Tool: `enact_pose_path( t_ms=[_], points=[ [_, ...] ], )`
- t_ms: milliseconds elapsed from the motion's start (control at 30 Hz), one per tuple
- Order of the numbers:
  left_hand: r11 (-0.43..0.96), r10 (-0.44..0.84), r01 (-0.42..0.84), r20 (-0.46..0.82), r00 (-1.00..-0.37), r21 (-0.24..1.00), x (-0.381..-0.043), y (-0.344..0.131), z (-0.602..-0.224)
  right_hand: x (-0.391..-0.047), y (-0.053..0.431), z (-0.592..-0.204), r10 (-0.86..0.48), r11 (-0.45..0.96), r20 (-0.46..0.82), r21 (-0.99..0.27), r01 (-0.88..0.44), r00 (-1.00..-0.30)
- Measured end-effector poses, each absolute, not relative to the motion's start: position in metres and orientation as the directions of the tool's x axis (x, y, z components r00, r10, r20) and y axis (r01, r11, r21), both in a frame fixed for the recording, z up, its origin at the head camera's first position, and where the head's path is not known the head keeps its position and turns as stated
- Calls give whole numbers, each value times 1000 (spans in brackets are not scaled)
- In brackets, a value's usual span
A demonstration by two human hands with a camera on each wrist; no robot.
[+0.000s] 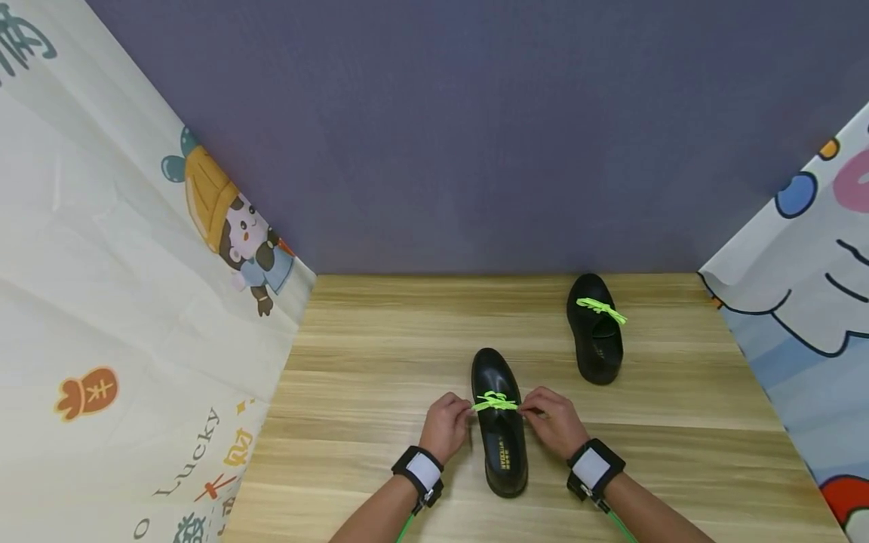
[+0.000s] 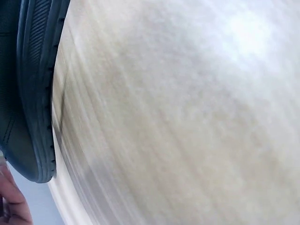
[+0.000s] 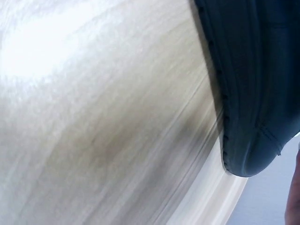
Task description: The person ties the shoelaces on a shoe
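Note:
A black leather shoe [image 1: 504, 445] stands on the wood-grain surface between the two hands, its toe pointing away. Bright green shoelaces [image 1: 494, 401] lie across its front, tied in a bow. On the left side, the left hand [image 1: 448, 424] pinches one side of the lace between thumb and fingers. Opposite it, the right hand [image 1: 553, 422] pinches the other side. In the left wrist view the shoe's sole edge [image 2: 40, 93] fills the left border, with a bit of the hand below. The right wrist view shows the shoe's other side [image 3: 253, 93] and a sliver of finger.
Another black shoe [image 1: 597, 354] with a green lace bow [image 1: 600, 309] stands farther back on the right. A dark blue-grey wall [image 1: 475, 151] rises behind the wooden surface [image 1: 380, 332]. Printed white sheets [image 1: 136, 302] border the left and right sides.

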State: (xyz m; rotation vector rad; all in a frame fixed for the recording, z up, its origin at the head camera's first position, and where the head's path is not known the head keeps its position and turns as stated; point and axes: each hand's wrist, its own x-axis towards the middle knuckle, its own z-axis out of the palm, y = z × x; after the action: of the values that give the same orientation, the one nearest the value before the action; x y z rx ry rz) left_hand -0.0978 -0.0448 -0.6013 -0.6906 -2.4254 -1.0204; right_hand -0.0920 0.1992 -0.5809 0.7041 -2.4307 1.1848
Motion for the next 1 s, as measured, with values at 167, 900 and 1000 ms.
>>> enact_pose_path(
  t_ms=[167, 900, 1000],
  points=[
    [597, 265, 551, 504, -822, 583, -96, -43, -600, -92, 200, -581, -296, 545, 485, -622, -563, -823],
    [514, 188, 324, 264, -946, 794, -101, -31, -584, -98, 184, -562, -307, 579, 406, -639, -507, -861],
    [525, 204, 355, 291, -935, 773, -101, -30, -584, -99, 188, -562, -280, 594, 410, -636, -493, -868]
  ],
)
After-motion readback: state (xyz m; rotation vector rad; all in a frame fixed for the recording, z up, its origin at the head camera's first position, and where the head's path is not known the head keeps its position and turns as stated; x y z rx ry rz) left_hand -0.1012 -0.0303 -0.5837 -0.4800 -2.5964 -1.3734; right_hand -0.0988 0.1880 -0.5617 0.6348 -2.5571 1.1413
